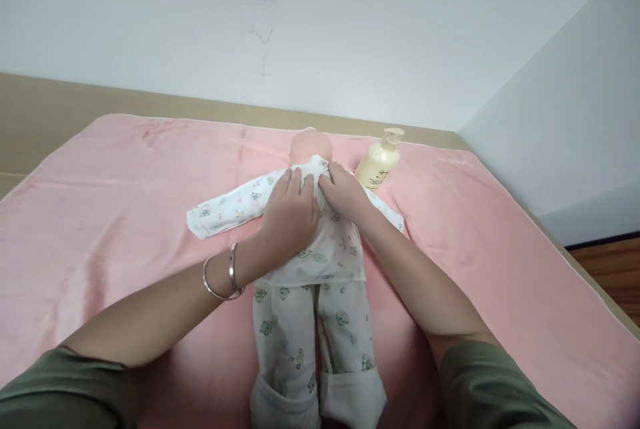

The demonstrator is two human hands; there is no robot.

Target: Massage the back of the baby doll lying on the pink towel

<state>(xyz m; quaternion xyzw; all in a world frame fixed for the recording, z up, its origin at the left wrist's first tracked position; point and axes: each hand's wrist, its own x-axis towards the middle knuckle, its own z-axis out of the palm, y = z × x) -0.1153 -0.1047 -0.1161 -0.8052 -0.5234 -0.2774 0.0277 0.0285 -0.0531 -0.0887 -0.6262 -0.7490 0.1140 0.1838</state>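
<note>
A doll (311, 146) lies on a pink sheet, its bald head pointing away from me. It wears a white printed top (333, 259) with long sleeves spread to both sides, and white printed trousers (345, 326) with turned-up cuffs. My left hand (293, 212) rests flat on the left chest of the top, fingers extended. At the collar, my right hand (345, 192) has its thumb and fingers pinched on the top's fabric. A silver bangle pair circles my left wrist.
Just right of the doll's head, a pale yellow pump bottle (379, 161) stands tilted on the pink sheet (480, 236). Behind the sheet run a wooden edge (200, 104) and a white wall (350, 49).
</note>
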